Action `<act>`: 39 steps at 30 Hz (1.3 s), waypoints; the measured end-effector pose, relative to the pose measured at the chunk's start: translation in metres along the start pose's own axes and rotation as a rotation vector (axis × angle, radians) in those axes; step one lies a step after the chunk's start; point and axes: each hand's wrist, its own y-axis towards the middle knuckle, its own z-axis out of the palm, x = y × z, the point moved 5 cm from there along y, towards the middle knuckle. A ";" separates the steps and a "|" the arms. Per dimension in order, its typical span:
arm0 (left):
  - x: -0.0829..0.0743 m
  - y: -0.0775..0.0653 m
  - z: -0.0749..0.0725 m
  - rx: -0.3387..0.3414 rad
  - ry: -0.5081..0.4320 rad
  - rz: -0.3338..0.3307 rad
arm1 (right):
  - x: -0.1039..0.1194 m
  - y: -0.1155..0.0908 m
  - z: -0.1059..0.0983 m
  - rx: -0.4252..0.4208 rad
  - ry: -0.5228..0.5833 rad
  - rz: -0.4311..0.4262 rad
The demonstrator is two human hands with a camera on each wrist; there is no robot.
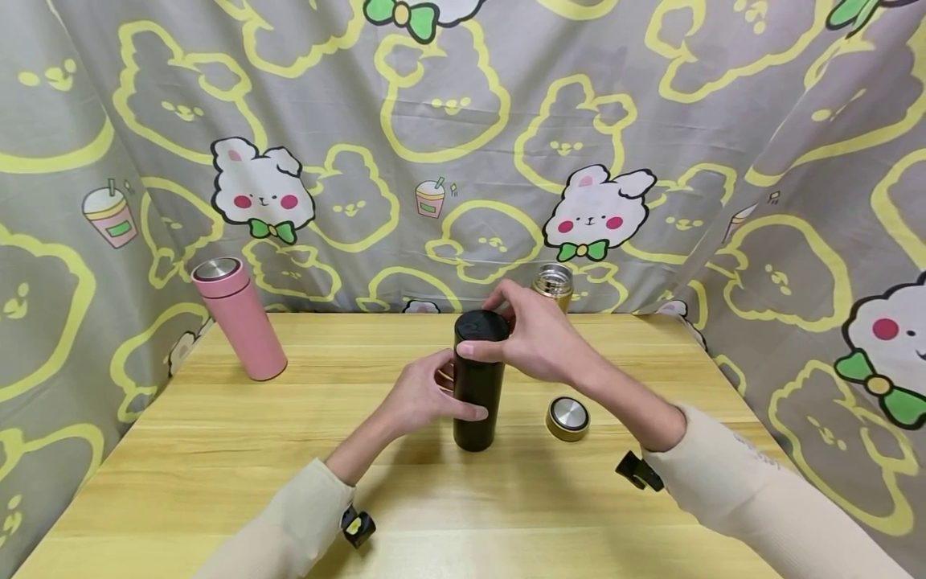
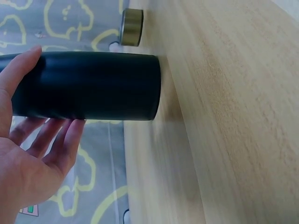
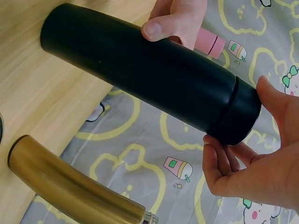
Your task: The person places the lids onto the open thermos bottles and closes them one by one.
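Watching from my end, I find the black flask (image 1: pixel 479 384) upright near the middle of the bench (image 1: pixel 181 466), held between both hands; whether its base touches the bench I cannot tell. The left hand (image 1: pixel 415 396) has its fingers clamped on the middle of the body, thumb on the near side, which I take as a way to keep it from tipping or turning. Up top, the right hand (image 1: pixel 534 331) has fingers and thumb clamped around the black cap (image 3: pixel 246 109), a grip I judge gives firm purchase against the steadying hand below. The gold lid (image 1: pixel 568 419) lies just to the right, silver disc up, and the gold flask (image 3: pixel 77 181) stands behind with its mouth bare; both seem placed to leave me working room. The pink flask (image 1: pixel 247 330) stands well apart at the far left, lid on. As for the black flask, I see a tall, slim, smooth dark cylinder, plain-sided, with a glossy top and a thin seam under its cap.
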 end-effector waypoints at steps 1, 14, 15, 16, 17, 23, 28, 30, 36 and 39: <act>0.000 0.000 0.000 0.001 0.000 0.001 | 0.000 0.000 0.000 -0.002 -0.005 0.002; -0.002 -0.001 -0.003 0.043 -0.008 0.002 | 0.002 0.001 0.000 0.037 -0.007 0.003; -0.003 -0.001 -0.003 0.047 -0.008 0.004 | 0.002 0.001 0.000 0.036 -0.008 0.003; -0.003 -0.001 -0.003 0.051 -0.007 0.005 | 0.002 0.001 0.000 0.036 -0.010 0.004; -0.003 -0.001 -0.003 0.055 -0.007 0.003 | 0.002 0.001 0.000 0.037 -0.012 0.007; -0.002 0.000 -0.002 0.068 -0.018 -0.003 | 0.003 -0.002 -0.002 0.098 -0.010 0.031; -0.002 0.000 -0.002 0.062 -0.008 0.003 | 0.008 -0.001 -0.006 0.186 0.017 -0.023; -0.002 0.001 -0.002 0.060 -0.008 0.002 | 0.010 0.000 -0.006 0.226 0.027 -0.052; -0.002 0.001 -0.003 0.066 -0.008 0.002 | 0.007 0.003 -0.005 0.274 0.069 -0.061; -0.002 0.002 -0.003 0.070 -0.009 -0.002 | 0.007 0.004 -0.005 0.261 0.058 -0.065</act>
